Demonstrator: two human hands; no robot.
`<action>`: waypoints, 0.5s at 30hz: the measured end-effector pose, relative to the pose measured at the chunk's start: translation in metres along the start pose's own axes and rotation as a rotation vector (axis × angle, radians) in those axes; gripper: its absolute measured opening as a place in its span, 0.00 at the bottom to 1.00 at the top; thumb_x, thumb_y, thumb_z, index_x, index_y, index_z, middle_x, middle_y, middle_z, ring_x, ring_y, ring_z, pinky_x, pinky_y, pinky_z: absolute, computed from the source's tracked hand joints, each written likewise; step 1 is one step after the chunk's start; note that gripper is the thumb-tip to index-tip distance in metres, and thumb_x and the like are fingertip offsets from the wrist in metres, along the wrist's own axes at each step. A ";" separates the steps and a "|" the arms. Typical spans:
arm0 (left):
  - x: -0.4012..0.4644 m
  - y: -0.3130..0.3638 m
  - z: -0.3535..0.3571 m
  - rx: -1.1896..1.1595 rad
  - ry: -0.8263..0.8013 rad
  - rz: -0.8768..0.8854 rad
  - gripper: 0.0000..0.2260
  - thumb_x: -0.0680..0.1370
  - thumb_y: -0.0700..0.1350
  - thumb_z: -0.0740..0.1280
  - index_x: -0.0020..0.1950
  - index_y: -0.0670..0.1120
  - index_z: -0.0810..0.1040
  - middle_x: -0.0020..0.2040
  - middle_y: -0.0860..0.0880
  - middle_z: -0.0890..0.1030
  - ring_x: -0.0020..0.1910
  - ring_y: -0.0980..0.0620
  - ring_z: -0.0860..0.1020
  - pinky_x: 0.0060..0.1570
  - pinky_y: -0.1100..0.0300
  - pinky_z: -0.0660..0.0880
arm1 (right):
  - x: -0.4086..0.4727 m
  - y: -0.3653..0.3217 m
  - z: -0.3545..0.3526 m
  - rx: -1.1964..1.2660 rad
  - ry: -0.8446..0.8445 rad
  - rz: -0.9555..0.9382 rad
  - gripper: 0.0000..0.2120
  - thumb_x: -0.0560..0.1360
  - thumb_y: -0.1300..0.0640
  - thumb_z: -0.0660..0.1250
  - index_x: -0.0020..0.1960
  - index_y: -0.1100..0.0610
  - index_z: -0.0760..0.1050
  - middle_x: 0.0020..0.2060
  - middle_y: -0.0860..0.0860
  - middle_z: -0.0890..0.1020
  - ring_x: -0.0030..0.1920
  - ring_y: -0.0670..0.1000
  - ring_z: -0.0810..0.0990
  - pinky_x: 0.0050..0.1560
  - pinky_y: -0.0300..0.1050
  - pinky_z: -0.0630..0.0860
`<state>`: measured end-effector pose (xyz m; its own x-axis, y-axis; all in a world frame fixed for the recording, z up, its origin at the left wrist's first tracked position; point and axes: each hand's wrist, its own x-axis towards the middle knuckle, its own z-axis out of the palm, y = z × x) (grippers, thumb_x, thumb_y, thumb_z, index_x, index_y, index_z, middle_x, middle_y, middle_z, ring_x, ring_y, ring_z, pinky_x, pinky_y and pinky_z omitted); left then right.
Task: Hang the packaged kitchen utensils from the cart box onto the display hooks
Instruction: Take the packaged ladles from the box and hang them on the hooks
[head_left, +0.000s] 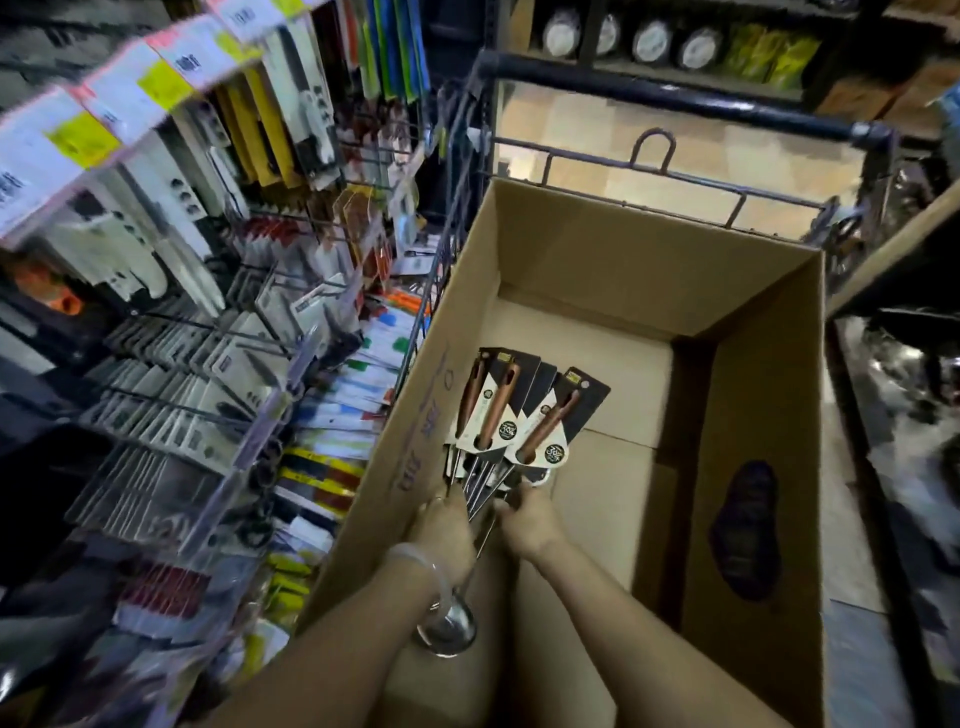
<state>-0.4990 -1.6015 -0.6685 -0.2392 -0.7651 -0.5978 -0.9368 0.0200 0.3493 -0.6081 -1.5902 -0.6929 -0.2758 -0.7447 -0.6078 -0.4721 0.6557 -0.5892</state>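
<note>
Currently both hands hold one fanned bundle of packaged utensils (511, 415) inside the cart box (769, 395): left hand (445, 527) wrapped round the metal shafts, right hand (524, 519) pinching them at 3 o'clock. Risk: the cards splay loosely, so one may slide free on lifting. The ladle bowl (447, 631), at 6 o'clock, could snag the box wall. Display hooks (218, 332) at 9 o'clock look crowded.
</note>
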 end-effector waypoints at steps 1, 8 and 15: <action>0.004 0.000 0.001 -0.007 0.009 -0.001 0.24 0.77 0.38 0.58 0.72 0.40 0.57 0.70 0.39 0.63 0.68 0.40 0.65 0.68 0.54 0.61 | 0.006 0.000 0.002 0.079 0.013 0.038 0.14 0.77 0.59 0.62 0.60 0.64 0.74 0.55 0.60 0.80 0.57 0.58 0.78 0.56 0.45 0.72; 0.024 -0.003 0.008 -0.065 0.022 -0.018 0.23 0.76 0.36 0.59 0.71 0.40 0.59 0.69 0.41 0.66 0.67 0.42 0.67 0.67 0.54 0.64 | 0.028 -0.007 0.024 0.417 0.045 0.213 0.08 0.77 0.58 0.64 0.39 0.57 0.73 0.38 0.56 0.78 0.40 0.54 0.77 0.45 0.47 0.75; 0.039 0.005 0.012 -0.061 0.132 -0.113 0.17 0.78 0.39 0.55 0.67 0.44 0.67 0.67 0.41 0.67 0.64 0.41 0.67 0.63 0.52 0.66 | 0.030 -0.002 0.028 0.391 0.046 0.210 0.08 0.78 0.60 0.62 0.53 0.61 0.76 0.47 0.56 0.81 0.45 0.50 0.75 0.44 0.38 0.68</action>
<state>-0.5164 -1.6232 -0.6986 -0.0939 -0.8382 -0.5372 -0.9377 -0.1068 0.3305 -0.5926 -1.6102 -0.7249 -0.3731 -0.5889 -0.7169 -0.0516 0.7847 -0.6177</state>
